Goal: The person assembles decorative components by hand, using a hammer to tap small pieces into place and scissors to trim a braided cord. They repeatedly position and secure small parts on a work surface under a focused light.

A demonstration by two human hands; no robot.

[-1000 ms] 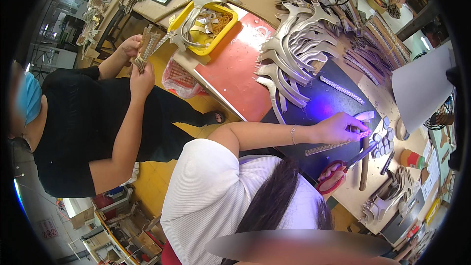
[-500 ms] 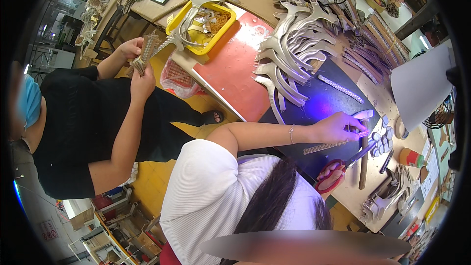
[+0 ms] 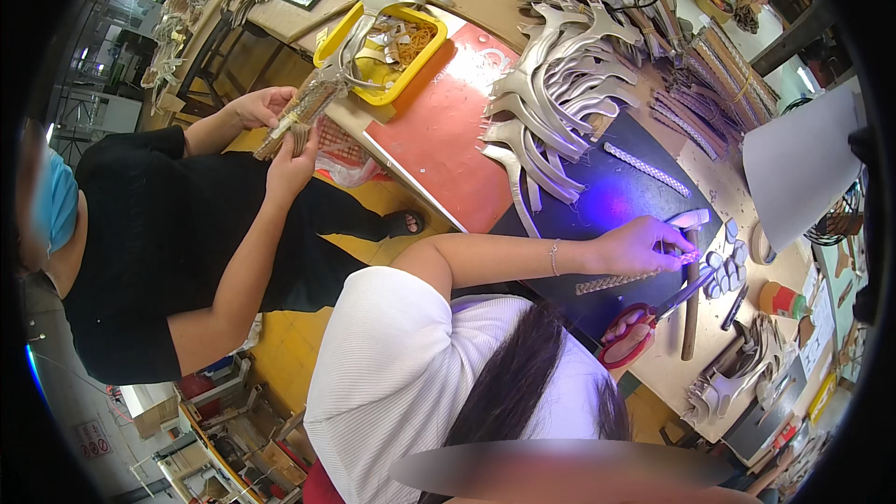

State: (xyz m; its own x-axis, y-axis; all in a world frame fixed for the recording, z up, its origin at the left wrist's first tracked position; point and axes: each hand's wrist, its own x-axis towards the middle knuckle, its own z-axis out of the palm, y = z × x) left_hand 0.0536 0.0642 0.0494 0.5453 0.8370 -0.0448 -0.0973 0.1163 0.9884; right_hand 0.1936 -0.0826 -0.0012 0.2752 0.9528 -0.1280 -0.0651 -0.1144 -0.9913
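Over the dark work mat (image 3: 597, 177), my left hand (image 3: 644, 247) pinches one end of a braided strap (image 3: 616, 282), whose other end trails back beneath my wrist. Just below it in the picture, my right hand (image 3: 625, 331) is closed round the red handles of a pair of scissors (image 3: 644, 325). The scissor blades point up and right, beside the pinched end; whether they touch it I cannot tell. A hammer (image 3: 691, 317) with a wooden handle lies next to the blades. Another pale braided strap (image 3: 646, 170) rests on the mat's far part.
Piled silvery cut strips (image 3: 551, 93) lie beyond the mat, with bundled braided straps (image 3: 728, 75) behind. Small grey pieces (image 3: 730, 266) and a jar (image 3: 782, 300) stand right of the hammer. A yellow basket (image 3: 403, 86) sits at left, near a co-worker (image 3: 168, 233) holding a strap bundle (image 3: 299, 117).
The co-worker has shifted the strap bundle right and tilted it, one hand now lower along it. My hands have hardly moved, still on the strap and scissors.
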